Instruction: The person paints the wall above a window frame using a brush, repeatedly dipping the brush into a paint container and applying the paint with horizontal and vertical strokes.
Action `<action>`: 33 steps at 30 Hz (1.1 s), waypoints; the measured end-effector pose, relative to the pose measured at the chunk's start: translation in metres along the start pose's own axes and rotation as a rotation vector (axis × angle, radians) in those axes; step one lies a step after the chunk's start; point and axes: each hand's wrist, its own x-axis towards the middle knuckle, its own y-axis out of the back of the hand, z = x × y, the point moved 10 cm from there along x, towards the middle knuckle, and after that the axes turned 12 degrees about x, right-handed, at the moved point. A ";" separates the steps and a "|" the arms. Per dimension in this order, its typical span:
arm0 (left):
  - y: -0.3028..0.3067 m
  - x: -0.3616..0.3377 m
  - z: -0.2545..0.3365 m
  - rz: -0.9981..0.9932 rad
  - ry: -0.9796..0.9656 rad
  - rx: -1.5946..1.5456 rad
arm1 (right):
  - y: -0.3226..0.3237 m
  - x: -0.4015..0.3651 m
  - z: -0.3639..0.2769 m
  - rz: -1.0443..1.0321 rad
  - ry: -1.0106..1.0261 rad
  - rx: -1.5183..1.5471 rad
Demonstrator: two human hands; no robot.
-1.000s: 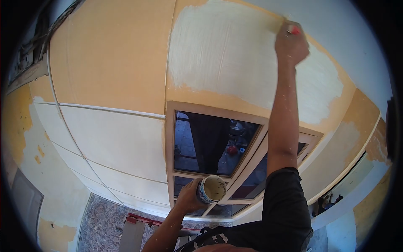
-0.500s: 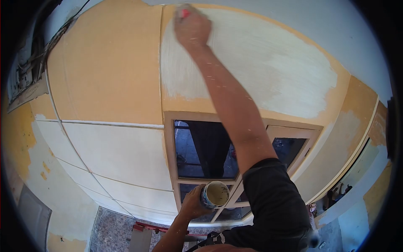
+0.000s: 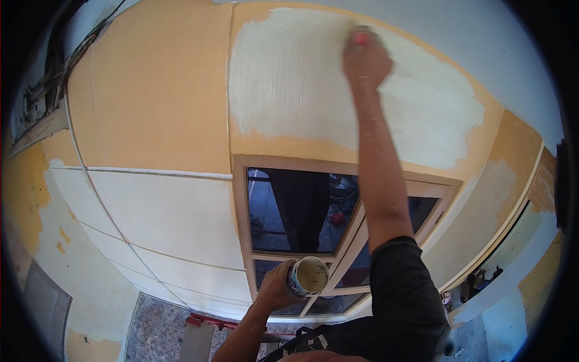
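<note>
Right hand holds red-handled brush; left hand grips round tin

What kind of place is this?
Likely a building under repainting, indoors or out I cannot tell: an orange wall with a fresh pale patch, a glazed window frame below it, and the left hand holding a paint can while the right hand holds a brush high up.

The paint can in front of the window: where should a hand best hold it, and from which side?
Grip its round side from the left, wrapping around it, as the left hand holds the paint can. Its mouth is open, with cream paint inside, so probably keep the grip below the rim. The right hand is busy with a brush at the wall.
</note>
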 end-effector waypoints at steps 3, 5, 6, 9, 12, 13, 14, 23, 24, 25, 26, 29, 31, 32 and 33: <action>-0.003 0.001 -0.005 0.022 -0.022 0.018 | -0.053 -0.033 -0.080 -0.023 0.045 0.238; -0.004 -0.002 -0.006 0.027 -0.022 0.019 | -0.079 -0.047 -0.131 -0.092 0.031 0.441; -0.004 -0.003 -0.006 0.023 -0.023 0.025 | -0.084 -0.048 -0.150 -0.142 0.009 0.538; -0.003 0.000 -0.005 0.025 -0.013 0.000 | -0.083 -0.047 -0.161 -0.117 -0.088 0.797; -0.001 -0.002 -0.003 0.021 -0.020 -0.025 | -0.085 -0.052 -0.114 -0.135 -0.212 0.594; 0.000 -0.001 -0.002 0.021 -0.018 -0.031 | -0.077 -0.055 -0.086 -0.122 -0.237 0.566; 0.001 -0.001 0.000 0.025 -0.017 -0.036 | -0.065 -0.053 -0.054 -0.108 -0.259 0.540; 0.004 0.002 0.000 0.063 -0.007 0.030 | 0.094 -0.012 0.094 0.095 -0.226 -0.016; 0.004 0.002 0.001 0.061 -0.004 0.026 | 0.094 -0.011 0.090 0.087 -0.168 -0.059; 0.005 0.003 0.002 0.057 -0.005 0.024 | 0.079 -0.015 0.083 0.044 -0.128 -0.099; 0.005 0.002 0.003 0.051 -0.006 0.024 | 0.059 -0.025 0.070 0.002 -0.091 -0.141; 0.001 0.003 -0.001 0.071 -0.043 0.022 | -0.001 -0.060 -0.001 -0.120 -0.131 0.028; 0.001 0.004 -0.003 0.057 -0.049 0.023 | -0.035 -0.085 -0.070 -0.165 -0.042 0.220; 0.001 0.002 -0.003 0.046 -0.051 0.015 | -0.053 -0.094 -0.095 -0.184 -0.070 0.292; 0.001 0.002 -0.001 0.040 -0.050 0.020 | -0.062 -0.099 -0.121 -0.188 -0.057 0.419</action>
